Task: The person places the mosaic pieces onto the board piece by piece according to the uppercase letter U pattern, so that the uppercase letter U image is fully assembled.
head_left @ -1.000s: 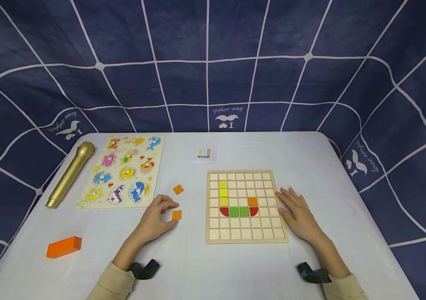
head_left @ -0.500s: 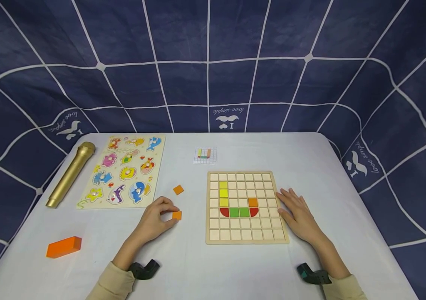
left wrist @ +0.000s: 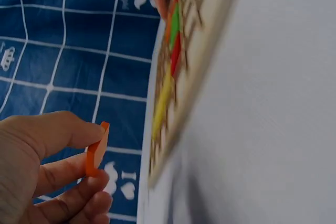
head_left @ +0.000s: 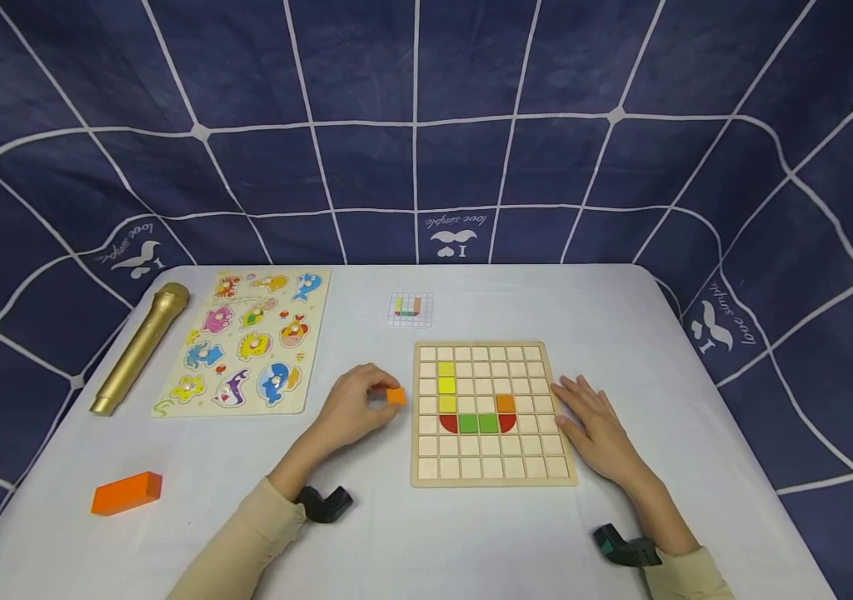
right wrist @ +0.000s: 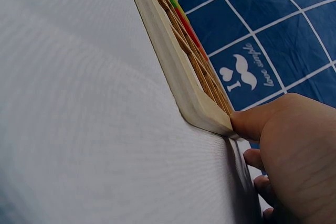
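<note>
My left hand (head_left: 355,406) pinches a small orange square tile (head_left: 396,396) just left of the wooden grid board (head_left: 494,482). The left wrist view has this tile (left wrist: 98,150) gripped between thumb and fingers, raised in front of the board. Yellow tiles (head_left: 446,386), red rounded corner tiles (head_left: 448,423), green tiles (head_left: 479,423) and one orange tile (head_left: 505,404) lie in the board's cells. At the board's right edge rests my right hand (head_left: 599,432), fingers extended; in the right wrist view its thumb touches the board's corner (right wrist: 205,114). The other loose orange tile is hidden behind my left hand.
Beyond the board lies a small pattern card (head_left: 410,309) with a coloured U shape. Farther left are a sea-animal puzzle board (head_left: 246,392), a gold microphone (head_left: 142,350) and an orange block (head_left: 127,493). A white cloth (head_left: 396,542) covers the table.
The left hand has taken up the nearer orange tile and moved right and away with it, toward the grid board. My right hand stays in place.
</note>
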